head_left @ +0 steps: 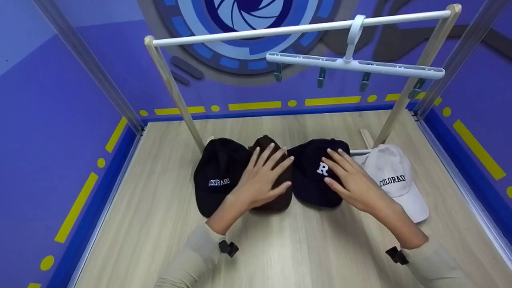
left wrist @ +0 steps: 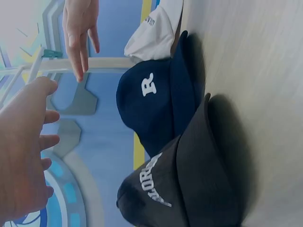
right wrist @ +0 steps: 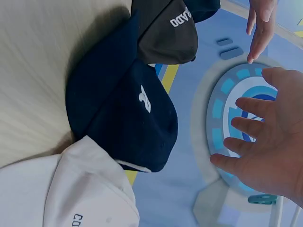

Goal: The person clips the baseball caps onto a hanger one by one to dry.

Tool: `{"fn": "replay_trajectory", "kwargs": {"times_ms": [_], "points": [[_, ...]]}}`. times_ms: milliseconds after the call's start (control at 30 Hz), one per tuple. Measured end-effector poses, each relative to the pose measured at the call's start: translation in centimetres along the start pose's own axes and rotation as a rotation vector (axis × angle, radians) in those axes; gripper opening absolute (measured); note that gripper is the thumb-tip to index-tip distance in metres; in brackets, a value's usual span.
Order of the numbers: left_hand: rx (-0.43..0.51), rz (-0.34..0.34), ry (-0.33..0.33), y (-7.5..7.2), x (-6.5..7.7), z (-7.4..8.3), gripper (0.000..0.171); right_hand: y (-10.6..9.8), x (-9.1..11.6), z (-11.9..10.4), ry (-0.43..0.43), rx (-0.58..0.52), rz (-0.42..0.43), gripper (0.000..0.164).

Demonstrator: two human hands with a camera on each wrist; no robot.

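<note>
Four baseball caps sit in a row, brims toward me. From the left in the head view they are a black cap [head_left: 218, 168] lettered COLORADO, a dark brown cap [head_left: 276, 202], a navy cap [head_left: 312, 188] with a white R, and a cream cap [head_left: 390, 172]. My left hand [head_left: 260, 176] overlaps the brown cap in that view, fingers spread. Over the right side of the navy cap is my right hand [head_left: 354, 182], its fingers also spread. Both wrist views show air between the hands and the caps, and neither hand holds anything.
Behind the caps stands a wooden rack with a white top bar [head_left: 256, 35]. A white hanger [head_left: 356, 66] with several grey clips hangs from its right half. Blue-purple panels [head_left: 52, 132] wall in the wood-grain table [head_left: 148, 224] at the sides and back.
</note>
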State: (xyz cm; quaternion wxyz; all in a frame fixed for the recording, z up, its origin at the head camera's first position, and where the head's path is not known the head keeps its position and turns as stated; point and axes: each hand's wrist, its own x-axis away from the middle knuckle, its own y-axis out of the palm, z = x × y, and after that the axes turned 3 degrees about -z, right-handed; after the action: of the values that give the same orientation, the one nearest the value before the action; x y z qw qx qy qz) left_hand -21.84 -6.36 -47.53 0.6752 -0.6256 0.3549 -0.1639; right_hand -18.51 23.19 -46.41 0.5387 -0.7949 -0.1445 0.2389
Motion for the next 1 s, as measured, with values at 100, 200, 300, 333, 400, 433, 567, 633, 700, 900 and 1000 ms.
{"fn": "replay_trajectory", "kwargs": {"times_ms": [100,200,300,333,400,433,567,633,700,900,1000], "points": [[0.007,-0.004,0.018,0.2,-0.4,0.4,0.062,-0.2,0.1,0.3,0.011,0.003,0.003,0.055],[0.014,0.002,0.024,0.4,-0.8,0.7,0.062,-0.5,0.2,0.6,0.023,0.003,0.012,0.055],[0.028,0.015,0.018,0.6,-1.1,0.8,0.062,-0.8,0.3,0.9,0.033,-0.001,0.013,0.056],[0.036,0.015,0.016,0.6,-1.2,0.9,0.062,-0.9,0.3,1.1,0.038,-0.002,0.013,0.057],[0.046,0.015,0.016,0.6,-1.4,0.9,0.062,-1.1,0.4,1.3,0.044,-0.005,0.018,0.056],[0.051,0.015,0.018,0.6,-1.5,1.0,0.062,-1.2,0.5,1.4,0.046,-0.005,0.021,0.056],[0.053,0.012,0.026,0.7,-1.9,1.3,0.062,-1.5,0.6,1.8,0.056,-0.003,0.034,0.056],[0.049,0.011,0.029,0.7,-2.1,1.5,0.062,-1.6,0.6,2.0,0.063,0.000,0.032,0.057],[0.051,0.005,0.033,0.8,-2.3,1.8,0.062,-1.6,0.6,2.1,0.072,-0.001,0.029,0.057],[0.065,0.014,0.046,0.9,-3.2,2.6,0.062,-1.8,0.7,2.5,0.084,0.000,0.042,0.057],[0.082,0.016,0.041,1.0,-3.7,2.8,0.062,-2.0,0.7,2.7,0.091,0.003,0.041,0.057]]}}
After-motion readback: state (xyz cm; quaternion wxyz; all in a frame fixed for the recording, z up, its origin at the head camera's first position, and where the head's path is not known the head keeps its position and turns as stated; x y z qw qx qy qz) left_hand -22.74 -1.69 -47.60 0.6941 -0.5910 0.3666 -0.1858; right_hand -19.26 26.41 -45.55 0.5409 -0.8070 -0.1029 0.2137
